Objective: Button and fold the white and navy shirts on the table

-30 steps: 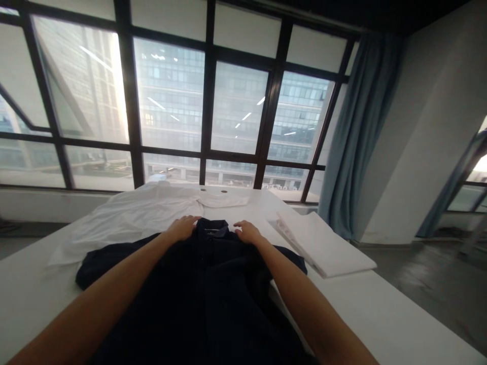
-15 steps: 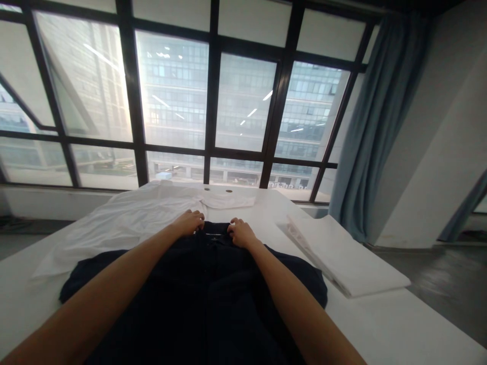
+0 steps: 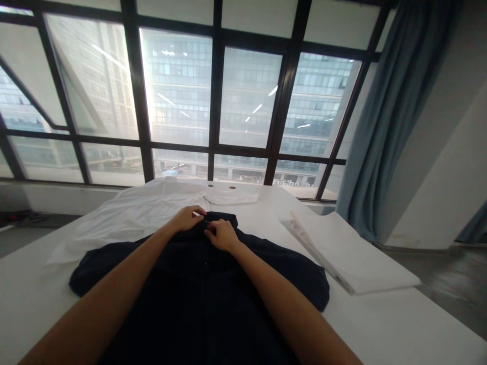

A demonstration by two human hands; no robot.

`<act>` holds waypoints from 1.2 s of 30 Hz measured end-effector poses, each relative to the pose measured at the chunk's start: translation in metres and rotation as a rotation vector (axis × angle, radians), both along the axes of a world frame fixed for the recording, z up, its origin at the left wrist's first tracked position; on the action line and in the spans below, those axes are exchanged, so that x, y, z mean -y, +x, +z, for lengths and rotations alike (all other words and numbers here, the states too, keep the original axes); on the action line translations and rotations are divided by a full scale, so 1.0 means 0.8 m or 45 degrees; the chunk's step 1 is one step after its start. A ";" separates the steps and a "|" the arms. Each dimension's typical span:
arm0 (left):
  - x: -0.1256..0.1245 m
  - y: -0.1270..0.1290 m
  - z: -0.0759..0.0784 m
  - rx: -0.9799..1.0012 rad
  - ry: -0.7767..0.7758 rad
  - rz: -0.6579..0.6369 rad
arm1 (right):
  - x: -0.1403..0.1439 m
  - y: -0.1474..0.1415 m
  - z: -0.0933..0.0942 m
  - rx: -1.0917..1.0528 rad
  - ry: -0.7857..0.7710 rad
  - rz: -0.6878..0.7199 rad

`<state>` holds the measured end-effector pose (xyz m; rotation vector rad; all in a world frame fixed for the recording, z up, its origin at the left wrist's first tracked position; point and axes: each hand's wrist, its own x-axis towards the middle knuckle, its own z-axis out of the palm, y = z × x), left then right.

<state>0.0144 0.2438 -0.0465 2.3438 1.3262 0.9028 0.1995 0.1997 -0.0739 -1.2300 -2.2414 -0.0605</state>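
Observation:
A dark navy shirt [image 3: 205, 299] lies front up on the white table, its collar at the far end and its short sleeves spread to both sides. My left hand [image 3: 187, 219] is closed on the left side of the collar, thumb and fingers pinching the cloth. Just right of it and a little nearer, my right hand [image 3: 222, 234] has its fingers bent in a pinch at the collar's front opening. The right part of the collar stands up behind that hand. Exactly which fold each fingertip grips is too dark to make out.
A crumpled white garment [image 3: 125, 215] spreads over the far left of the white table [image 3: 384, 324]. On the right lies a folded white cloth or sheet [image 3: 353, 253]. Beyond the table are dark-framed windows [image 3: 177, 91] and a blue curtain [image 3: 384, 132].
My right hand has moved left and nearer, from the collar's right corner to its front opening beside my left hand. The left hand stays at the collar. The view has shifted slightly.

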 end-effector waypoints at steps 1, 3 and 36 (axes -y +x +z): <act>0.002 0.000 -0.004 0.055 -0.025 0.072 | 0.002 -0.003 -0.002 -0.007 0.008 -0.002; 0.004 0.002 -0.012 0.139 -0.074 0.222 | 0.004 -0.005 -0.006 -0.018 0.030 0.008; 0.019 0.005 -0.025 0.264 -0.229 0.101 | -0.052 0.083 -0.005 -0.529 -0.101 -0.038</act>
